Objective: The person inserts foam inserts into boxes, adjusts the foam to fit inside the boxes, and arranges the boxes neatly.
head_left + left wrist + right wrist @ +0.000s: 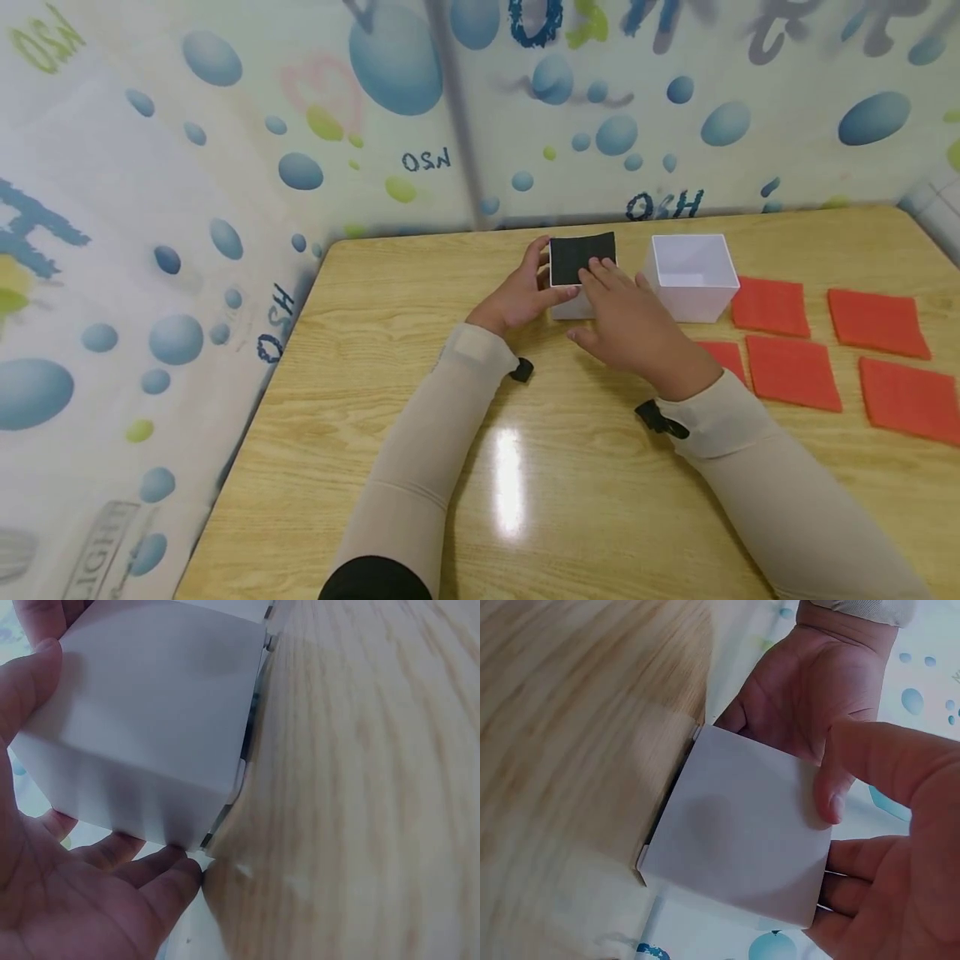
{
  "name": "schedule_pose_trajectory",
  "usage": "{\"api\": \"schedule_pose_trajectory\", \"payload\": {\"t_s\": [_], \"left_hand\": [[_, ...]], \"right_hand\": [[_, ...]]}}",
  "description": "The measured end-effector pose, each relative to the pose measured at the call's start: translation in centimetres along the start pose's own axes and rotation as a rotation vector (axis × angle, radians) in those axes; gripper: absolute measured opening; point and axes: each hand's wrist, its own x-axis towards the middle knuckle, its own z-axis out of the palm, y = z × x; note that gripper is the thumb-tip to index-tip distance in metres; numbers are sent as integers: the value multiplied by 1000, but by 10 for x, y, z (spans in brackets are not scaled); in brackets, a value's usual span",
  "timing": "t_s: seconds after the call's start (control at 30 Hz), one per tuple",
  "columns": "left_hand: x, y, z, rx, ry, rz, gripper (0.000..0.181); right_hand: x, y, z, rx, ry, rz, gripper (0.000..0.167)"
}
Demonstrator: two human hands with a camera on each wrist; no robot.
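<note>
My left hand (517, 292) grips a white open-top box (573, 307) by its left side. In the left wrist view its thumb lies on the front of the box and its fingers are on the side wall. A black square piece, perhaps cloth (577, 257), covers the top of that box. The fingers of my right hand (630, 321) are laid fairly straight on the black piece's right front part, hiding some of it. In the right wrist view these fingers (855, 874) reach over the box's top edge; whatever lies below the black piece is hidden.
A second white box (693, 304), open at the top, stands just right of the first. Several red cloth squares (795, 371) lie flat on the right of the wooden table (360, 400). A wall with printed bubbles borders the table's back and left.
</note>
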Motion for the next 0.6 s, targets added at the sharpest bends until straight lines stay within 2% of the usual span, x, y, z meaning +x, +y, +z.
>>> {"api": "schedule_pose_trajectory", "payload": {"t_s": [0.2,0.5,0.6], "left_hand": [[1,-2,2,-44,-12,10,101],[1,-1,-1,-42,-29,33,98],[0,-1,-1,-20,-23,17,99]], "right_hand": [[9,-1,-4,0,12,-17,96],[28,-3,-6,-39,-34,1,89],[29,-3,-3,-41,-47,7,87]]}}
